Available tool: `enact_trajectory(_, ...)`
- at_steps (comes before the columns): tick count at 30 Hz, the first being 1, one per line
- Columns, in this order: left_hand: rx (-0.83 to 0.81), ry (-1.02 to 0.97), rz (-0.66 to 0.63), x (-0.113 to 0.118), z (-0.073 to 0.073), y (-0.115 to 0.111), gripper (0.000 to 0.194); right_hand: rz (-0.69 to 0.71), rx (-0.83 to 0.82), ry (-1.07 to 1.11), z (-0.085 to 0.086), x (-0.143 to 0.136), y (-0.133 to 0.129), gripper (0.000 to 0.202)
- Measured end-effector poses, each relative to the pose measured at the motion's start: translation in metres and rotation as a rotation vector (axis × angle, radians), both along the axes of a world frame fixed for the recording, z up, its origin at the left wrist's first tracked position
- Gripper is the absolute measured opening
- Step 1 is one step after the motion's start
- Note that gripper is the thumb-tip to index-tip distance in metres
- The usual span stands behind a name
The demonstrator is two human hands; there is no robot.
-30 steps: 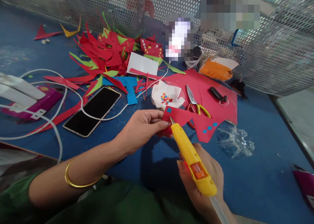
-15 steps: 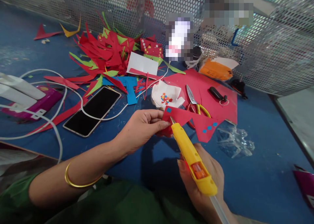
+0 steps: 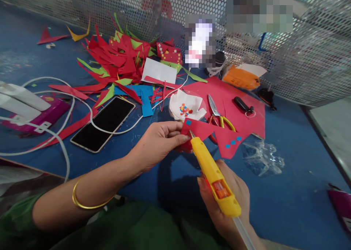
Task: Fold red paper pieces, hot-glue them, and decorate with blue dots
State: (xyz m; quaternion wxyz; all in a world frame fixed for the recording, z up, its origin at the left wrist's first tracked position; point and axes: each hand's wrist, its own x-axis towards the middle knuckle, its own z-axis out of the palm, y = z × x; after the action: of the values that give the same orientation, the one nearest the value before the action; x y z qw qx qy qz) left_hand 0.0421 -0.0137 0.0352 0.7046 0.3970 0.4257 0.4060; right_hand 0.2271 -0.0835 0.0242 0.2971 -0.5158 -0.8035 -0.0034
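Yellow in body, a glue gun is sitting in the right hand, whose grip is folding around it, with a clear glue stick poking from its rear. Its metal nozzle is pointing at a red paper cutout; whether they are touching is hard to tell. The left hand is pinching the cutout's left end between thumb and fingers, its grip closed, over the blue tabletop. Blue squares are dotting the cutout, which is partly covering the scissors. Just beyond, a paper-lined bowl is holding tiny coloured bits. Left of the hands, a white cable is crossing a smartphone.
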Motion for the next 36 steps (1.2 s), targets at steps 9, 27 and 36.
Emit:
enact_trajectory(9, 0.001, -0.01, 0.004, -0.0005, -0.0007, 0.0, 0.024, 0.001, 0.036, 0.006, -0.0009, -0.001, 0.0008, 0.033)
enact_trajectory(27, 0.016, 0.004, 0.006, -0.0003, -0.0008, 0.0003, 0.023, -0.008, 0.036, -0.007, -0.0006, -0.0008, -0.0002, 0.034)
enact_trajectory(36, 0.02, 0.0, 0.005, -0.001, -0.0027, 0.0, 0.024, -0.007, 0.048, -0.027, -0.0035, 0.0005, -0.0024, 0.03)
